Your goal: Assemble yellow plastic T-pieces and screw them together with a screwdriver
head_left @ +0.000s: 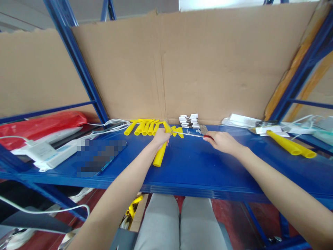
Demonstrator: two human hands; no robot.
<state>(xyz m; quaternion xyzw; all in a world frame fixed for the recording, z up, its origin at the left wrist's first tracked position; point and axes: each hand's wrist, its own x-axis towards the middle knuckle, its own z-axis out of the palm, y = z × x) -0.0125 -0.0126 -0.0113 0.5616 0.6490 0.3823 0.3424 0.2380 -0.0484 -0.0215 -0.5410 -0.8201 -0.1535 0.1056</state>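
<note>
A wide cardboard panel (208, 62) stands along the back, and before it stretches a blue shelf (197, 166) with blue uprights at either side. Below the front edge are two legs in grey trousers (161, 222), and left of them on the floor sits an open cardboard box (139, 213) with yellow pieces inside. On the shelf's far left lies a red bag (52, 123); nearer the front are a white power strip (58, 155) and, just beside it, a flat dark slab (118, 152), partly pixelated. At the right, two yellow tubes (288, 144) lie side by side near white packaging (243, 121). The right hand (223, 141) is closed around the near end of a slim metal tool, its grip mostly hidden by the fingers. The left hand (161, 138) is wrapped around a yellow handle (159, 156), which slants over the middle of the shelf, its wide hollow end toward the person. Behind and left of that hand, more yellow handles (144, 129) lie in a row by white cables (116, 122). A small stack of white pieces (188, 121) rests against the cardboard. The metal tool (191, 134) reaches across to the held handle's upper end; contact is hard to tell. Smallest are yellow scraps (180, 132) just behind the tool.
</note>
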